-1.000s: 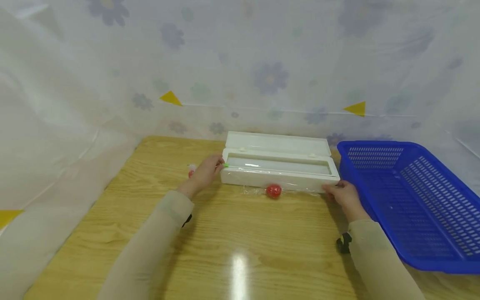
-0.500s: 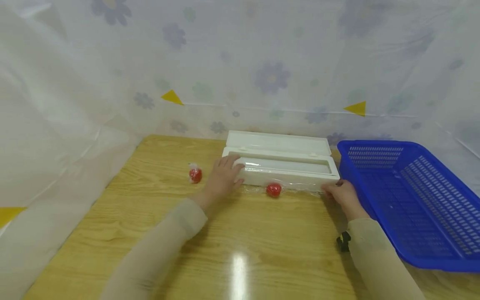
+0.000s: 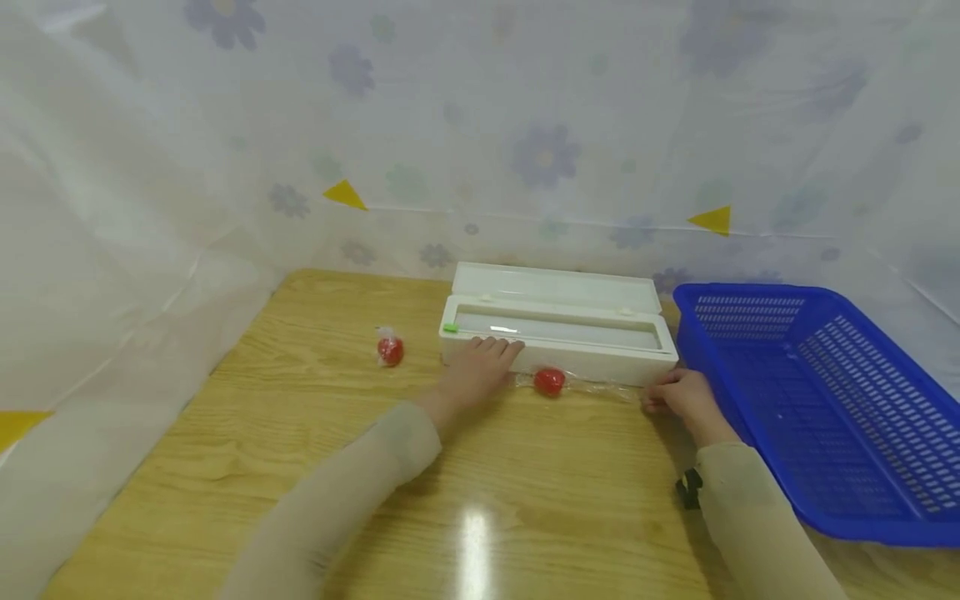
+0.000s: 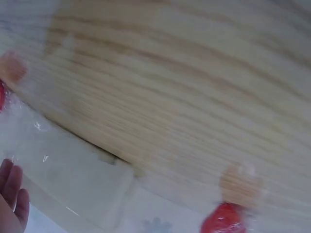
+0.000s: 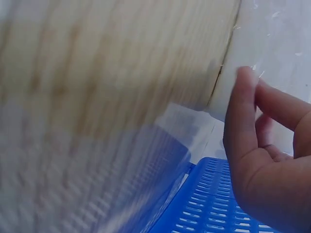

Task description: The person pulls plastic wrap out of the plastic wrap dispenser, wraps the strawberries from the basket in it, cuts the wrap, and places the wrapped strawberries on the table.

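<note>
A white cling film dispenser (image 3: 562, 358) stands with its lid (image 3: 555, 286) raised, a pale roll inside and a green slide cutter (image 3: 451, 327) at its left end. Against its front lies a small red round thing (image 3: 550, 382) on a strip of clear cling film (image 3: 600, 389). My left hand (image 3: 476, 371) lies at the dispenser's front edge, left of the red thing, fingers fairly straight. With thumb and forefinger my right hand (image 3: 682, 398) pinches the film's right end by the dispenser's right corner. Its fingertips (image 5: 245, 77) meet in the right wrist view.
Left of the dispenser sits a second red round thing (image 3: 390, 350), wrapped in film with a twisted top. A blue plastic basket (image 3: 738, 433) stands close beside my right hand. Behind the wooden table (image 3: 525, 492) hangs a flowered curtain (image 3: 480, 125).
My left hand has left the green cutter at the dispenser's left end and moved right along the front towards the red thing. My right hand stays at the film's right end.
</note>
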### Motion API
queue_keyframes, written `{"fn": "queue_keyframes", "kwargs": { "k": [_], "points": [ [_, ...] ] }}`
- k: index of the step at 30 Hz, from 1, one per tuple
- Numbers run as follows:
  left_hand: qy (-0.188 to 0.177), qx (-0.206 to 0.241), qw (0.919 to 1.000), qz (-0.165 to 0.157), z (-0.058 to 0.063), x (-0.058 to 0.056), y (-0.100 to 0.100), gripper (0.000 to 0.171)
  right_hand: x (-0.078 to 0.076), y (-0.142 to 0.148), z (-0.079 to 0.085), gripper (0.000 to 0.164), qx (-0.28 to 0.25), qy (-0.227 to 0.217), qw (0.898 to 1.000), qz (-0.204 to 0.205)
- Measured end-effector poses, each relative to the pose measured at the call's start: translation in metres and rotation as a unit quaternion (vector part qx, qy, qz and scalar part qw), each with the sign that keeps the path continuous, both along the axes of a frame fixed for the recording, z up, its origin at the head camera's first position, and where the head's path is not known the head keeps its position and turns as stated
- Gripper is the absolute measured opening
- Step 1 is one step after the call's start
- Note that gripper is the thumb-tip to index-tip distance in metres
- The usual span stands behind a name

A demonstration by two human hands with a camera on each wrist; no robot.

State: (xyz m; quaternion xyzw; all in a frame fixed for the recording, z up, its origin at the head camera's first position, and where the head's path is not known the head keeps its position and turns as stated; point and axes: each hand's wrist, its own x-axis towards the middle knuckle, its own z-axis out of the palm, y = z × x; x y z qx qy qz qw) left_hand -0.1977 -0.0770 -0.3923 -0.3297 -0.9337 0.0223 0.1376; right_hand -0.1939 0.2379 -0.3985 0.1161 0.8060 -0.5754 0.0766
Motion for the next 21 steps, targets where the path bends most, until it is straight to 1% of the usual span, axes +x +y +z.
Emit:
{"fn": "queue_keyframes", "kwargs": {
  "k": [1, 2, 4, 5, 6, 7, 8, 9, 10, 11, 12, 13, 14, 16, 18, 20, 21],
  "points": [
    [-0.022, -0.007, 0.9997, 0.005, 0.0, 0.001, 0.004, 0.047, 0.001, 0.0, -0.001, 0.013, -0.013, -0.002, 1.0, 0.002],
    [-0.041, -0.014, 0.999, 0.009, -0.001, 0.002, 0.007, 0.047, 0.001, 0.001, -0.001, 0.016, -0.015, -0.001, 1.0, 0.006],
    [-0.061, -0.034, 0.9976, 0.007, -0.003, 0.003, 0.011, 0.042, 0.002, 0.002, -0.002, 0.022, 0.004, 0.003, 1.0, 0.019],
    [-0.064, -0.047, 0.9968, 0.006, -0.004, 0.003, 0.013, 0.04, 0.002, 0.003, -0.003, 0.024, 0.023, 0.008, 0.999, 0.029],
    [-0.062, -0.061, 0.9962, 0.002, -0.005, 0.003, 0.015, 0.037, 0.002, 0.003, -0.004, 0.024, 0.059, 0.017, 0.997, 0.045],
    [-0.059, -0.076, 0.9953, -0.002, -0.007, 0.003, 0.015, 0.034, 0.002, 0.003, -0.004, 0.023, 0.102, 0.031, 0.992, 0.062],
    [-0.057, -0.092, 0.9941, -0.005, -0.008, 0.003, 0.016, 0.031, 0.001, 0.003, -0.005, 0.021, 0.152, 0.046, 0.984, 0.08],
    [-0.055, -0.108, 0.9926, -0.008, -0.01, 0.002, 0.017, 0.028, 0.001, 0.002, -0.005, 0.019, 0.203, 0.061, 0.973, 0.096],
    [-0.059, -0.116, 0.9914, -0.007, -0.011, 0.002, 0.017, 0.026, 0.001, 0.001, -0.005, 0.017, 0.256, 0.078, 0.957, 0.112],
    [-0.064, -0.121, 0.9905, -0.005, -0.012, 0.002, 0.018, 0.025, 0.001, -0.001, -0.005, 0.014, 0.307, 0.094, 0.939, 0.124],
    [-0.072, -0.116, 0.9906, -0.002, -0.013, 0.001, 0.02, 0.024, 0.001, -0.003, -0.005, 0.013, 0.35, 0.107, 0.921, 0.135],
    [-0.083, -0.101, 0.9915, 0.004, -0.014, 0.001, 0.021, 0.024, 0.001, -0.005, -0.004, 0.013, 0.378, 0.113, 0.908, 0.145],
    [-0.093, -0.084, 0.9921, 0.013, -0.015, 0.0, 0.023, 0.026, 0.002, -0.007, -0.003, 0.013, 0.396, 0.114, 0.898, 0.153],
    [-0.112, -0.037, 0.9927, 0.026, -0.016, -0.002, 0.028, 0.03, 0.002, -0.012, 0.0, 0.017, 0.423, 0.102, 0.885, 0.164],
    [-0.119, -0.001, 0.9921, 0.04, -0.017, -0.004, 0.035, 0.034, 0.003, -0.017, 0.004, 0.031, 0.439, 0.081, 0.878, 0.173],
    [-0.12, 0.01, 0.9912, 0.057, -0.017, -0.005, 0.04, 0.036, 0.005, -0.022, 0.008, 0.043, 0.457, 0.06, 0.87, 0.176],
    [-0.117, 0.01, 0.991, 0.063, -0.017, -0.006, 0.043, 0.035, 0.005, -0.026, 0.01, 0.049, 0.471, 0.053, 0.863, 0.176]
  ]
}}
